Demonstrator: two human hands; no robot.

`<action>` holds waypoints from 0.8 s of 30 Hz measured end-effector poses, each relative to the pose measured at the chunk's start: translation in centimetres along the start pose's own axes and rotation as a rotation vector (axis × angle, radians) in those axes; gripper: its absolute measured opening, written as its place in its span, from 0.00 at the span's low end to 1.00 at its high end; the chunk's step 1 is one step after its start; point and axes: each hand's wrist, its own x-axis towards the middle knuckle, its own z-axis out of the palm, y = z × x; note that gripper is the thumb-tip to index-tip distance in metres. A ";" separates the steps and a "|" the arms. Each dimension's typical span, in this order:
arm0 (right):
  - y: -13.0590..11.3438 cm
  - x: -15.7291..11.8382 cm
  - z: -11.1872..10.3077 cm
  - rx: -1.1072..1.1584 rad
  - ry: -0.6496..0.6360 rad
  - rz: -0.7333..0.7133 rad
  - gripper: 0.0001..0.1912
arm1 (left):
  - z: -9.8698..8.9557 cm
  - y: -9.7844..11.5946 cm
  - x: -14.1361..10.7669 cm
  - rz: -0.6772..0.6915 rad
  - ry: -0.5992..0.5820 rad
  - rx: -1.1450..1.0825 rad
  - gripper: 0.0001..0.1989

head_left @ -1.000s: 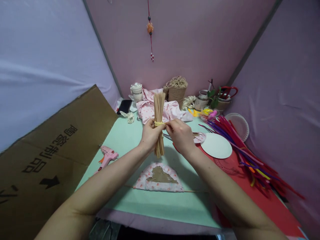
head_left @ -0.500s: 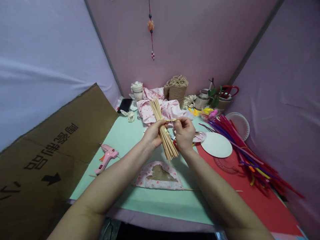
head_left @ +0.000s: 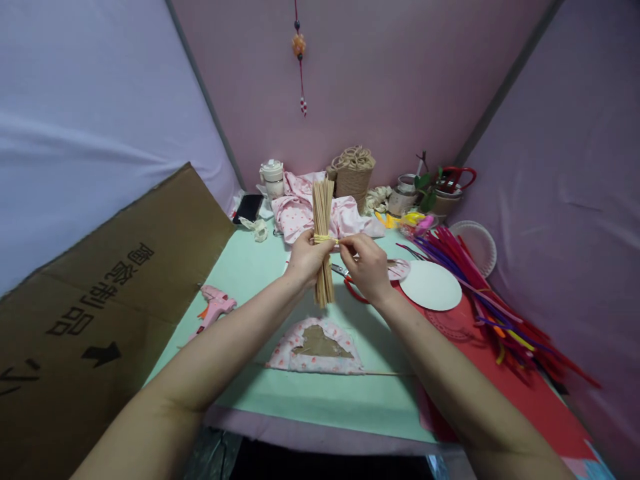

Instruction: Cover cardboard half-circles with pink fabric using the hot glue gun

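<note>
My left hand (head_left: 307, 259) is closed round a bundle of thin wooden sticks (head_left: 323, 207), held nearly upright above the table. A yellow band (head_left: 321, 238) wraps the bundle just above that hand's thumb. With thumb and fingertips my right hand (head_left: 367, 267) pinches the end of the yellow band, to the right of the sticks. Red-handled scissors (head_left: 354, 291) lie on the table, partly behind my right hand. Below the bundle lies a half-round cardboard piece edged with pink patterned fabric (head_left: 313, 363), a thin stick along its straight side.
A pink glue gun (head_left: 218, 303) lies at the left, beside a cardboard box panel (head_left: 165, 227). Pink fabric (head_left: 295, 217), a bottle (head_left: 273, 179) and a twine roll (head_left: 354, 180) stand behind. At the right are a white disc (head_left: 431, 286) and colourful pipe cleaners (head_left: 480, 287).
The stick bundle has turned from slanted to nearly upright. My right hand has come a little closer to it, and the stretch of yellow band between them looks shorter.
</note>
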 end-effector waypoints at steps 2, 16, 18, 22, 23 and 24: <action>0.1 0.1 -0.1 -0.067 -0.054 0.015 0.08 | 0.0 -0.6 0.2 0.076 0.041 0.090 0.12; 0.5 1.1 1.4 -0.210 0.116 0.108 0.06 | 1.0 -0.8 0.6 0.009 0.149 -0.056 0.10; 0.5 1.1 1.6 -0.052 0.238 0.212 0.04 | 1.4 -0.5 0.7 -0.126 0.123 -0.178 0.08; 0.4 0.9 2.2 0.290 0.374 0.487 0.05 | 1.9 -0.4 0.4 -0.321 0.056 -0.283 0.06; 0.4 0.8 2.3 0.358 0.382 0.535 0.05 | 1.9 -0.4 0.3 -0.348 0.040 -0.280 0.06; 0.5 0.7 2.4 0.409 0.380 0.565 0.06 | 2.0 -0.4 0.1 -0.376 0.023 -0.278 0.06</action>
